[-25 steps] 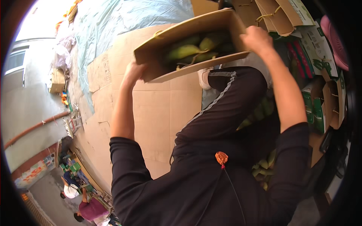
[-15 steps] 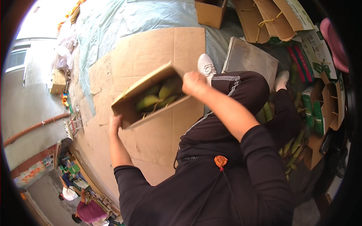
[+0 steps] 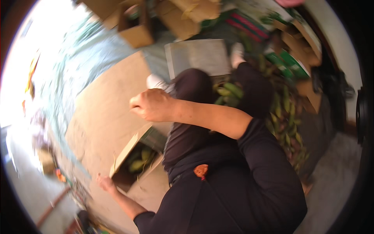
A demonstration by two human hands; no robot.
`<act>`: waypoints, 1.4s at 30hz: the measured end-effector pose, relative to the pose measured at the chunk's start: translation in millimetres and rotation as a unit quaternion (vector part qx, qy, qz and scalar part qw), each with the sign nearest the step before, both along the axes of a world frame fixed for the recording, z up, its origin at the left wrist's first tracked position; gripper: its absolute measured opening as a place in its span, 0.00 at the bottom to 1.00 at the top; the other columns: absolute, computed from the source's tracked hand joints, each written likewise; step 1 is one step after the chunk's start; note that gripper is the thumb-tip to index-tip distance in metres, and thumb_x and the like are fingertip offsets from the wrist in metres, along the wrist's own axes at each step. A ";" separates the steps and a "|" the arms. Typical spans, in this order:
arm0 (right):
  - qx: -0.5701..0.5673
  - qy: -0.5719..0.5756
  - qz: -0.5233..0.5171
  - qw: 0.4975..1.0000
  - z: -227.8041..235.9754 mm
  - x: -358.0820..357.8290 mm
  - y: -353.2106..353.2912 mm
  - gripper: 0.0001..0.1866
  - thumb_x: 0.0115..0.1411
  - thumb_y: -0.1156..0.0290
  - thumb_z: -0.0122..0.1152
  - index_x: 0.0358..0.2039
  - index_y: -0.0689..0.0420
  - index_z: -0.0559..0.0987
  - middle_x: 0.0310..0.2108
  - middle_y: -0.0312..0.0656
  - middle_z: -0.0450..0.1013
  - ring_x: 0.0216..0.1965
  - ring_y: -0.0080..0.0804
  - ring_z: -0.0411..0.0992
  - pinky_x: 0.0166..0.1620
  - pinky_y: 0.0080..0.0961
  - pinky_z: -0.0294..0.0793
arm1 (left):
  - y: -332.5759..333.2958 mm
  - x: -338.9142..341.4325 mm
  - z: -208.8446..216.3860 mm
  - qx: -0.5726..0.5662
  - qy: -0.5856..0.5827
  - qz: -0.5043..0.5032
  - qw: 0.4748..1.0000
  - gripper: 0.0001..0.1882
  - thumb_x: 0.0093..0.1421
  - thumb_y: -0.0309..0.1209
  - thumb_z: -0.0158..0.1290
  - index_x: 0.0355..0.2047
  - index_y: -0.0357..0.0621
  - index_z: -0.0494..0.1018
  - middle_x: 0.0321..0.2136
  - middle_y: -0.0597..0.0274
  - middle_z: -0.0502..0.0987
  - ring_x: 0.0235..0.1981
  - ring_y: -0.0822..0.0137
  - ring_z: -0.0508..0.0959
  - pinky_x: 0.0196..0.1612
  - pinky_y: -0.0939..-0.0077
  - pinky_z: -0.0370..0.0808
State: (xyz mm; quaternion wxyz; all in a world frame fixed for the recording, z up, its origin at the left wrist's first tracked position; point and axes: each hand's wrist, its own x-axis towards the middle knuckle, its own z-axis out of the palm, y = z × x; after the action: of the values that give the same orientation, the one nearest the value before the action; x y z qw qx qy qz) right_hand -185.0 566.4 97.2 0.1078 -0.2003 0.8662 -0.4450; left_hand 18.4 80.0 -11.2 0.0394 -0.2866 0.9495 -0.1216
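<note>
An open cardboard box [image 3: 128, 147] rests on the flattened cardboard to the left of my legs. Inside it lie a few long green fruits [image 3: 137, 165] that look like mangoes, with a string near them. My left hand [image 3: 105, 182] is beside the box's left corner, its fingers blurred but partly spread. Above the box's far end is my right hand [image 3: 152, 104], apart from it, fingers curled in and nothing showing in them.
Flattened cardboard [image 3: 105, 93] covers the floor over bluish plastic sheeting [image 3: 70, 58]. A flat grey-white panel [image 3: 202, 56] lies beyond my knee. Loose green fruits [image 3: 286, 117] are heaped at right, near open cartons [image 3: 300, 41]. Another box [image 3: 134, 33] stands at the back.
Both hands held the tilted box before; now it sits lower and nearer my legs. My right hand has come off its end. The view has swung to the right.
</note>
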 end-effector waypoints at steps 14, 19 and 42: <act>-0.082 0.033 -0.537 0.839 -2.1 141.0 318.8 0.09 0.55 0.68 0.56 0.30 0.61 0.78 0.22 0.42 0.75 0.25 0.27 0.74 0.30 0.23 0.71 | 300.5 -166.4 -148.3 0.032 -0.601 -0.208 0.771 0.26 0.53 0.47 0.54 0.51 0.55 0.69 0.46 0.58 0.73 0.49 0.58 0.73 0.51 0.49 0.68; 0.009 -0.087 -0.651 0.754 -59.4 235.6 376.5 0.08 0.56 0.70 0.54 0.30 0.61 0.77 0.21 0.41 0.75 0.26 0.28 0.75 0.30 0.23 0.71 | 252.1 -125.2 -136.9 0.031 -0.615 -0.225 0.755 0.22 0.56 0.45 0.51 0.49 0.51 0.70 0.43 0.57 0.75 0.45 0.59 0.75 0.49 0.56 0.71; -0.242 -0.159 -0.688 0.666 -172.9 216.5 446.2 0.08 0.54 0.69 0.57 0.30 0.62 0.78 0.20 0.37 0.73 0.20 0.29 0.72 0.23 0.24 0.70 | 198.7 -106.5 -141.9 0.297 -0.368 -0.236 0.849 0.14 0.59 0.37 0.48 0.41 0.43 0.73 0.33 0.60 0.76 0.34 0.66 0.75 0.39 0.68 0.75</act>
State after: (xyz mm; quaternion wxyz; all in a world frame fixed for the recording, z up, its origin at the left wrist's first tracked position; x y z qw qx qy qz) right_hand 31.5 1012.7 -75.7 -0.1449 0.5068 0.5899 -0.6117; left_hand -88.1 278.7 -153.1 0.4389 0.0370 0.8955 0.0641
